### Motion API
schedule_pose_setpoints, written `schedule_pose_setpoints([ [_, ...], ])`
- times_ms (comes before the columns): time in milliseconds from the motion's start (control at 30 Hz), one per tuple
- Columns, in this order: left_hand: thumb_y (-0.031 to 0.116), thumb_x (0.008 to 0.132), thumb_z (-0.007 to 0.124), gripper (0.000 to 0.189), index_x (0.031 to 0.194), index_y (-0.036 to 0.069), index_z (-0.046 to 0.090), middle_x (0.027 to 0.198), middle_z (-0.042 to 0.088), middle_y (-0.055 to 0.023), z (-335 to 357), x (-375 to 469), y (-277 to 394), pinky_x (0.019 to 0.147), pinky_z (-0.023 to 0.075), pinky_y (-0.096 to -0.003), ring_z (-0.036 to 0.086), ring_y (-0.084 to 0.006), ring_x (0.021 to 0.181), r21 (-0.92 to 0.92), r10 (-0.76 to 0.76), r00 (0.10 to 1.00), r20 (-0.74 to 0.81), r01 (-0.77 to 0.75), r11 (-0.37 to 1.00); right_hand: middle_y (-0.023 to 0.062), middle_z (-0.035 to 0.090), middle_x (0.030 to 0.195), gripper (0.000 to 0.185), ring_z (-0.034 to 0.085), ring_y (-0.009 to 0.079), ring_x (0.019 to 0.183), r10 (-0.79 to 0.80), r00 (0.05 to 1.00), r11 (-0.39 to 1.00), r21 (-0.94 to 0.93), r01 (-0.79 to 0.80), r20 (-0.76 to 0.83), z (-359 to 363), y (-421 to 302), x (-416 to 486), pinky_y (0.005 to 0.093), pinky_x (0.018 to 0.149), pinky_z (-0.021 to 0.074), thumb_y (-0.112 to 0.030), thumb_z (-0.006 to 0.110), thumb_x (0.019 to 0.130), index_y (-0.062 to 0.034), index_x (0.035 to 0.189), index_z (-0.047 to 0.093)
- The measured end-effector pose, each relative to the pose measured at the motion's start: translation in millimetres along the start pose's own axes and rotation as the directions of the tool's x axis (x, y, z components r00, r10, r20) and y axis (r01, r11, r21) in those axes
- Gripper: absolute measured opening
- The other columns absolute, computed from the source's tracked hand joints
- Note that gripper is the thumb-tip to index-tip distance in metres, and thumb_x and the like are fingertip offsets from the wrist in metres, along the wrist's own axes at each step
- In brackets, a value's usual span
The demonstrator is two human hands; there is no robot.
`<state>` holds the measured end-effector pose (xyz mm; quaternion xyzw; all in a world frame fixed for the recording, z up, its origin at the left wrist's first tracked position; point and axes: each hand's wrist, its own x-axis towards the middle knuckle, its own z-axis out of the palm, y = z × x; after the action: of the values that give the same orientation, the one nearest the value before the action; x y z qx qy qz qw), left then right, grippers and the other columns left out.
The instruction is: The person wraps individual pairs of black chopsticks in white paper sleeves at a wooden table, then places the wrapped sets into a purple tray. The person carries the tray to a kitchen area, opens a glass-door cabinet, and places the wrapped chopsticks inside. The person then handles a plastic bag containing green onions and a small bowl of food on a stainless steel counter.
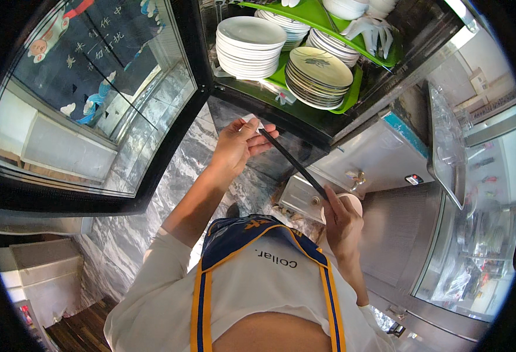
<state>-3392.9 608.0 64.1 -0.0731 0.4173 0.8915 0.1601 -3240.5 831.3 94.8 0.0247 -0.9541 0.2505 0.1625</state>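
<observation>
My left hand (236,145) pinches a small white tissue or cloth (250,118) between thumb and fingers, around one end of a pair of dark chopsticks (294,160). Toward the other end, my right hand (345,224) grips the chopsticks. They slant between both hands, in front of the cabinet with stacked crockery. Beyond my hands, a stack of white plates (250,50) and a stack of cream plates with a leaf pattern (319,77) stand on the lower level. White spoons (370,35) and white bowls (346,8) rest on a green tray (295,14) above.
A black-framed glass door (152,176) swings out at the left. At the right are a metal cabinet (381,154), a metal tray (447,163) of clear glasses and a glass-fronted case (469,246). Marble-patterned tiles (165,193) cover the floor.
</observation>
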Motion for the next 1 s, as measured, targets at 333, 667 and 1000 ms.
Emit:
schedule_pose_setpoints([
  [333,0.025,0.091,0.053,0.02,0.092,0.005,0.053,0.096,0.064,-0.0157,6.3,7.1,-11.0,0.074,0.0543,-0.0371,0.065,-0.0263,0.088,0.095,-0.011,0.999,0.043,0.006,0.995,0.0049,0.053,0.069,0.034,0.055,0.0221,0.061,-0.028,0.992,0.996,-0.083,0.018,-0.119,-3.4,4.9,-10.6,0.0334,0.054,0.0444,-0.007,0.066,0.076,-0.0157,0.109,0.064],
  [667,0.026,0.092,0.052,0.022,0.092,0.004,0.057,0.097,0.064,-0.0162,23.4,16.8,-21.5,0.071,0.0539,-0.0355,0.065,-0.0257,0.086,0.107,-0.095,0.984,0.149,0.079,0.991,0.0051,0.056,0.072,0.032,0.056,0.0216,0.06,0.049,0.989,0.994,-0.094,-0.062,-0.138,-14.6,8.2,-23.3,0.0326,0.053,0.046,-0.01,0.064,0.079,-0.0155,0.111,0.063],
  [1000,0.025,0.092,0.051,0.025,0.097,0.001,0.053,0.094,0.064,-0.0148,32.6,17.6,-43.4,0.07,0.0547,-0.0345,0.065,-0.0252,0.085,0.147,-0.116,0.982,0.146,0.095,0.985,0.0086,0.055,0.072,0.031,0.057,0.0268,0.06,0.202,0.975,0.979,0.007,-0.203,-0.092,-8.2,8.6,-44.8,0.0363,0.053,0.0471,-0.006,0.061,0.081,-0.014,0.11,0.062],
])
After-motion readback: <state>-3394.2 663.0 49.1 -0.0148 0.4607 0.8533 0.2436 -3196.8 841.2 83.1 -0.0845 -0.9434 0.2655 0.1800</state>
